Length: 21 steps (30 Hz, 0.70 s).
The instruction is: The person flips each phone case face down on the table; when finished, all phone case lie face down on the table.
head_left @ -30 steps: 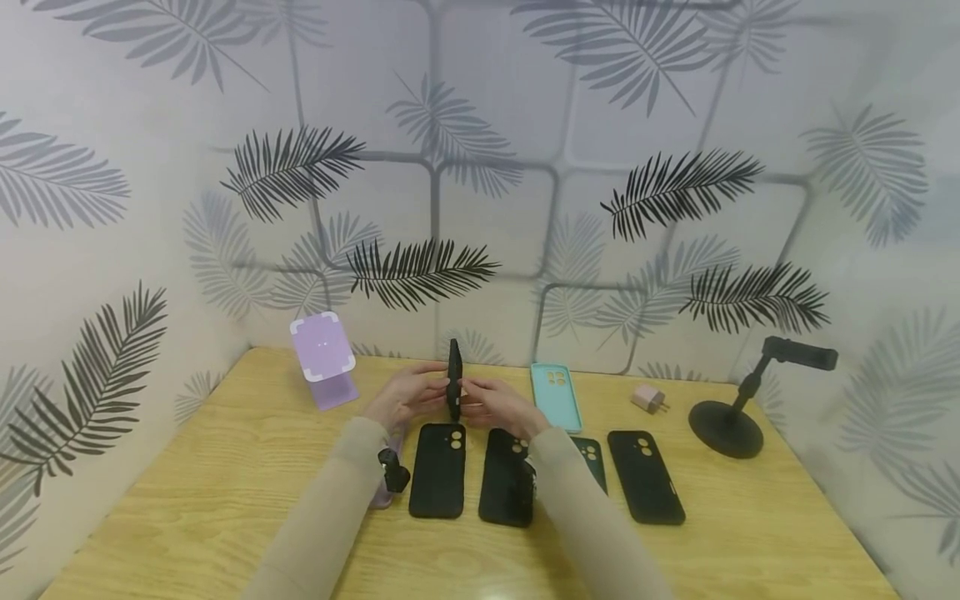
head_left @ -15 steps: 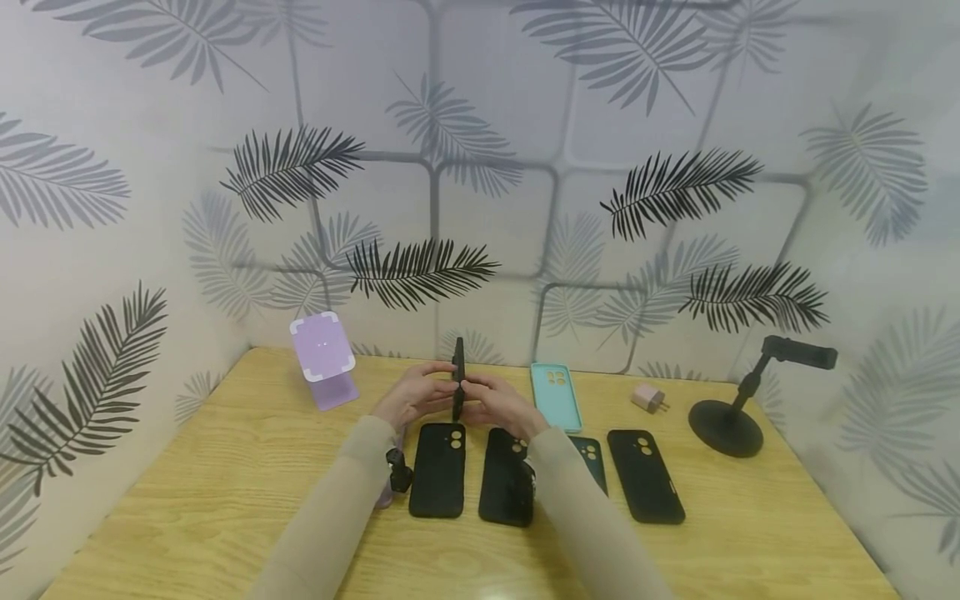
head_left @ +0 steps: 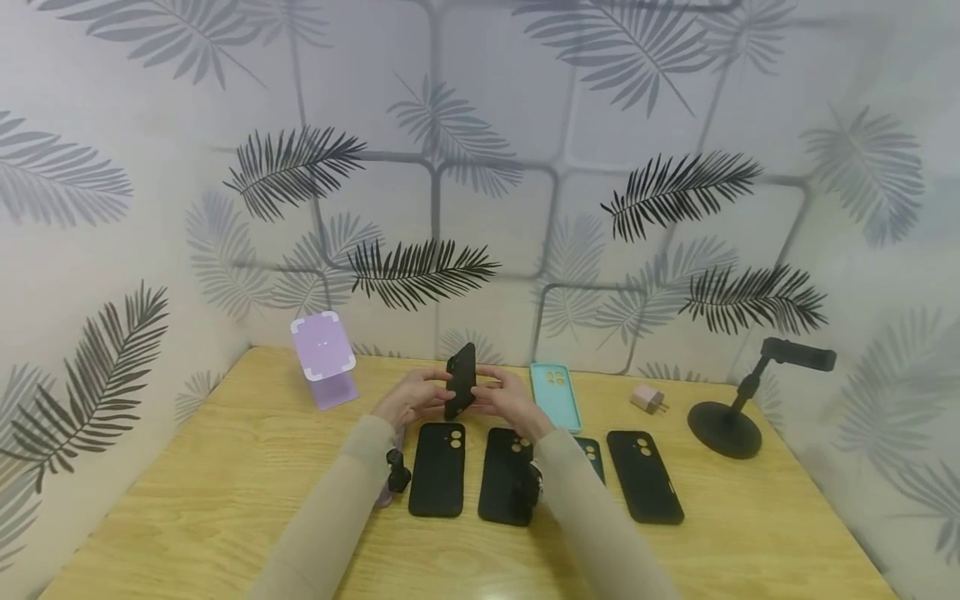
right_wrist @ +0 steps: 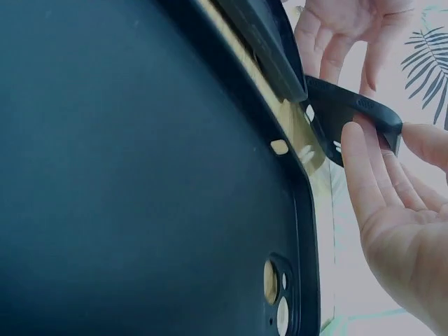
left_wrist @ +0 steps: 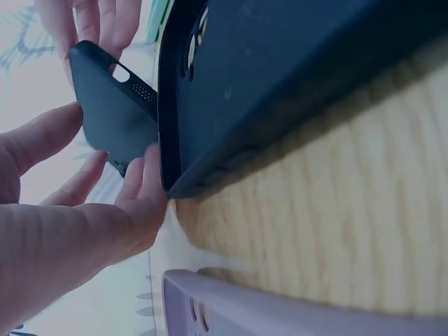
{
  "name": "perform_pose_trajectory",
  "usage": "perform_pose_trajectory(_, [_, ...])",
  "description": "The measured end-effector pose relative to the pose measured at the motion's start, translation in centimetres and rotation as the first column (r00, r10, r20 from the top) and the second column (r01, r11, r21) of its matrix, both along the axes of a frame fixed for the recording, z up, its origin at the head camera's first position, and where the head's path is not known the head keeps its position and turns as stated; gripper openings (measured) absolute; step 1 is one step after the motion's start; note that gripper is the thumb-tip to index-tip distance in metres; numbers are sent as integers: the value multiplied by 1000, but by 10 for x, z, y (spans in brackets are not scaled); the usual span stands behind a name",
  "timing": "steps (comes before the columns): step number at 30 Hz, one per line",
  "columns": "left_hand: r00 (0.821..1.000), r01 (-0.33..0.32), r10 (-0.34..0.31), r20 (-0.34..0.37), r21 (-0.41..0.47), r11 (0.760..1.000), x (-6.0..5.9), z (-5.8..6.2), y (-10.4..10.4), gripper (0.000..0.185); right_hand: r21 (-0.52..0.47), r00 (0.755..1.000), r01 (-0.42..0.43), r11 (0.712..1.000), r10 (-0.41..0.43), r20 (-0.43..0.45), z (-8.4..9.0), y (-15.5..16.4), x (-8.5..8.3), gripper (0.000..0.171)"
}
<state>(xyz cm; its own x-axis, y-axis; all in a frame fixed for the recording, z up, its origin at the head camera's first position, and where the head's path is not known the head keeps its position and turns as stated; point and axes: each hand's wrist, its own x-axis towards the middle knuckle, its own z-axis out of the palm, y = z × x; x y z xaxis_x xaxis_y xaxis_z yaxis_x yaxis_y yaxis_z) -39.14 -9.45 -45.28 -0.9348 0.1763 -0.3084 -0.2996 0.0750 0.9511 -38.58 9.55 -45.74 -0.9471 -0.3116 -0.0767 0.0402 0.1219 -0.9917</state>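
while the head view looks down over the wooden table (head_left: 187, 492), both hands meet above its far middle: the left hand (head_left: 411, 398) and the right hand (head_left: 510, 402) each pinch a side of a black phone case (head_left: 461, 380), held upright and a little tilted, clear of the tabletop. below it lie more cases in a row: a black case (head_left: 437, 469), a second black case (head_left: 507, 477), a dark green case (head_left: 591, 457) partly hidden by the right sleeve, and a further black case (head_left: 645, 477). a teal case (head_left: 555, 396) lies behind the row, a lilac stand (head_left: 324, 357) sits far left, and a small pink charger (head_left: 648, 398) and a black stand (head_left: 729, 425) sit to the right.

in the left wrist view, left fingers (left_wrist: 136, 203) and thumb curl against the held case (left_wrist: 112, 115), with a lying case's edge (left_wrist: 280, 77) close by and a lilac case (left_wrist: 280, 311) at the bottom.

in the right wrist view, right fingers (right_wrist: 364, 182) grip the held case (right_wrist: 353, 115) near its bottom openings, beyond a lying case (right_wrist: 140, 175).

judging from this, one case is picked up and in hand; the others lie untouched, and nothing is fitted into the held one yet.
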Motion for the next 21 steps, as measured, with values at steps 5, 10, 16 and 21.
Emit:
perform_pose_trajectory(5, [1000,1,-1,17,-23,1000,-2,-3,-4,56,55,999,32,998,-31,-25,-5,3,0,49])
perform_pose_trajectory(10, [1000,4,-3,14,-40,999,-2,-3,-9,56,114,997,69,991,-66,-31,-6,1,0,47])
perform_pose_trajectory(16, [1000,16,-16,-4,-55,998,1,0,-16,53,171,996,75,982,-66,-55,-9,-1,0,41])
perform_pose_trajectory(21, [1000,15,-15,-2,-56,998,2,2,-20,52,232,997,47,972,-33,-67,-10,1,-1,37])
